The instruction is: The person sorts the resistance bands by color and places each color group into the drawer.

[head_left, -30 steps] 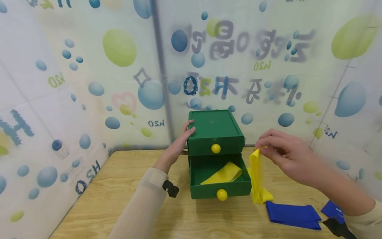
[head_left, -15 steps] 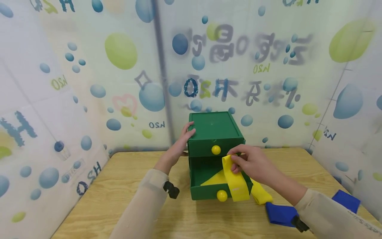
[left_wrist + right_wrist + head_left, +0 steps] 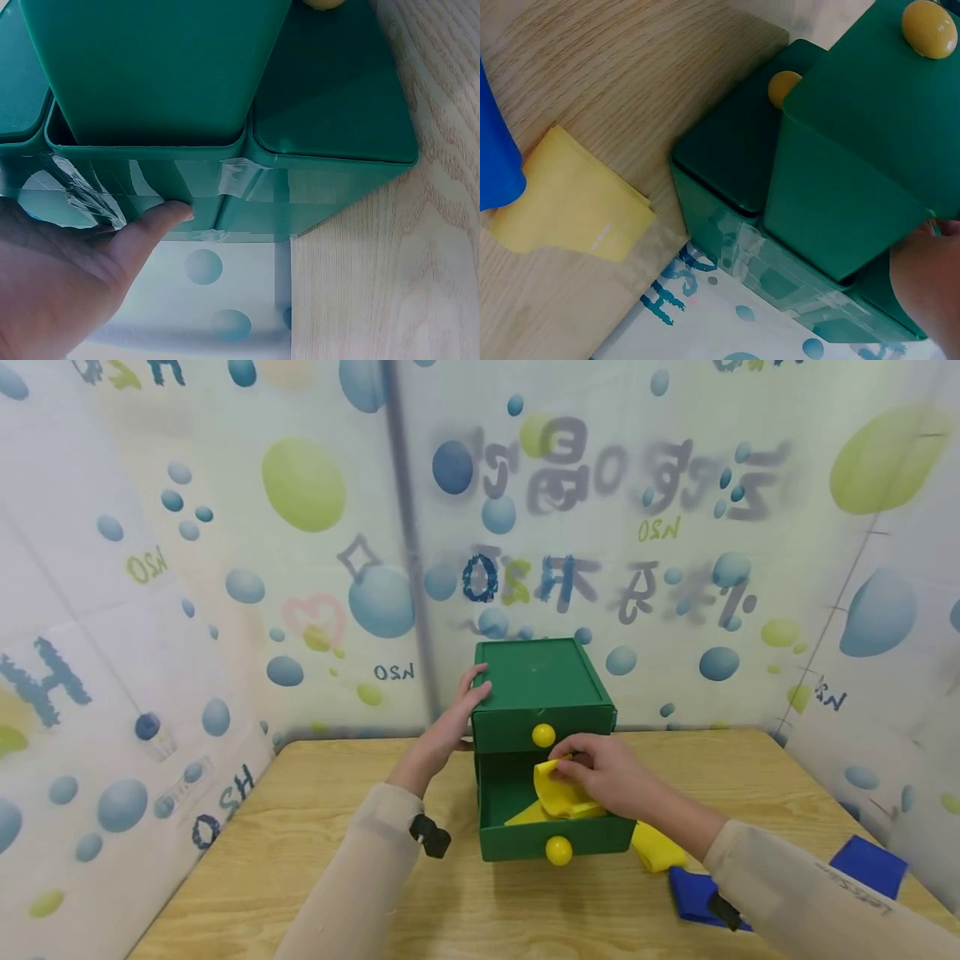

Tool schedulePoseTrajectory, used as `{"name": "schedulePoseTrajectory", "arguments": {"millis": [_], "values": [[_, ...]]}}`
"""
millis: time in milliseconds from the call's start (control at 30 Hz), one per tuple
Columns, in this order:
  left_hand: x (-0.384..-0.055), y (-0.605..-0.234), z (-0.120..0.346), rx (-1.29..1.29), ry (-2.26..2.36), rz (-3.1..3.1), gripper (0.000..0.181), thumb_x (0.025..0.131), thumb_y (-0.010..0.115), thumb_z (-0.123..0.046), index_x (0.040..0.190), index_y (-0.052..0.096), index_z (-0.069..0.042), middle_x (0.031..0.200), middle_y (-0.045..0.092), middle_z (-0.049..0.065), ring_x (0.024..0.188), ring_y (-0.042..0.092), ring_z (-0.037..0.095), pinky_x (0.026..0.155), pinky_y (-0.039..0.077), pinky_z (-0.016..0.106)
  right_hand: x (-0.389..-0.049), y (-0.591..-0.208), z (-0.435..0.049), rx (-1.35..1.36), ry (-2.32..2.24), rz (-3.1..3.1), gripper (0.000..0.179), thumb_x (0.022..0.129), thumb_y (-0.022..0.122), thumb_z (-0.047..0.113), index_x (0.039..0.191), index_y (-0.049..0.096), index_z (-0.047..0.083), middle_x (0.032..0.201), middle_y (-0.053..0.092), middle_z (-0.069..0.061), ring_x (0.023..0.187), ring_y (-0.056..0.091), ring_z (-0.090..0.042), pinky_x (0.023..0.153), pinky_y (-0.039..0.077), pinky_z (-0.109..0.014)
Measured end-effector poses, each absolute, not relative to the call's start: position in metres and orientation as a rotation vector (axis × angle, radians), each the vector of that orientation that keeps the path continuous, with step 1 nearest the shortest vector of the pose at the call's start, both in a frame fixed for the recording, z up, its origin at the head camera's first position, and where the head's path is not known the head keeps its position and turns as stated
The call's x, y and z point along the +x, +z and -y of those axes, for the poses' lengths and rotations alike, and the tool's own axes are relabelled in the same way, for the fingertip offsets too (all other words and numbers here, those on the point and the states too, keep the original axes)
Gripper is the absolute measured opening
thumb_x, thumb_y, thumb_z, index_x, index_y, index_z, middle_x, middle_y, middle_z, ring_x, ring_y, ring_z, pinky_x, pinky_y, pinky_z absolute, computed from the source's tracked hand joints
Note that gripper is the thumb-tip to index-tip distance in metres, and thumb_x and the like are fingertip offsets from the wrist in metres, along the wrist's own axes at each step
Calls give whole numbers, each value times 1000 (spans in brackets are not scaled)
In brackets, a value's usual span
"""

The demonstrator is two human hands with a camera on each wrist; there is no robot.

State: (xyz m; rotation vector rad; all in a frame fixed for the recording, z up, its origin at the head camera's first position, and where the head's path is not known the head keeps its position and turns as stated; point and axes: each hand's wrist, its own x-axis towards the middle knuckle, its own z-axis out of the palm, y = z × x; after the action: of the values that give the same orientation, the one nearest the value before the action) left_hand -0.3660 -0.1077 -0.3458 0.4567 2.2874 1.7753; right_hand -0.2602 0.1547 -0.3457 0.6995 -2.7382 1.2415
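Cloth (image 3: 552, 792), yellow and folded, is pinched by the right hand (image 3: 603, 772) between thumb and fingers, inside the slid-out lower drawer (image 3: 517, 843) at 6 o'clock on the green cabinet (image 3: 536, 672), over a second yellow cloth (image 3: 525, 816) lying there. At the cabinet's 9 o'clock side, the left hand (image 3: 444, 733) rests against the wall and top edge, fingers loosely extended. On the table (image 3: 337, 877), a third yellow cloth (image 3: 658, 847) lies at 4 o'clock from the cabinet, just beside a partly hidden blue cloth (image 3: 692, 893), and another blue cloth (image 3: 872, 865) lies farther out, between 3 and 4.
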Motion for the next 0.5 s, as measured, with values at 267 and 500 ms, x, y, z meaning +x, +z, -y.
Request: {"name": "schedulePoseTrajectory", "arguments": {"millis": [267, 500], "values": [[-367, -347, 107, 446, 1777, -2281, 65, 103, 42, -73, 160, 16, -58, 180, 1, 1, 160, 24, 48, 114, 38, 78, -265, -352, -146, 735, 1199, 2765, 14, 105, 64, 10, 111, 76, 9, 109, 81, -4, 101, 77, -18, 94, 64, -39], [-367, -345, 107, 444, 1783, -2278, 65, 104, 41, -72, 162, 14, -57, 180, 3, 2, 158, 29, 51, 114, 38, 78, -268, -351, -141, 830, 1156, 2758, 14, 105, 65, 10, 109, 79, 9, 107, 81, -3, 99, 76, -16, 92, 64, -36]]}}
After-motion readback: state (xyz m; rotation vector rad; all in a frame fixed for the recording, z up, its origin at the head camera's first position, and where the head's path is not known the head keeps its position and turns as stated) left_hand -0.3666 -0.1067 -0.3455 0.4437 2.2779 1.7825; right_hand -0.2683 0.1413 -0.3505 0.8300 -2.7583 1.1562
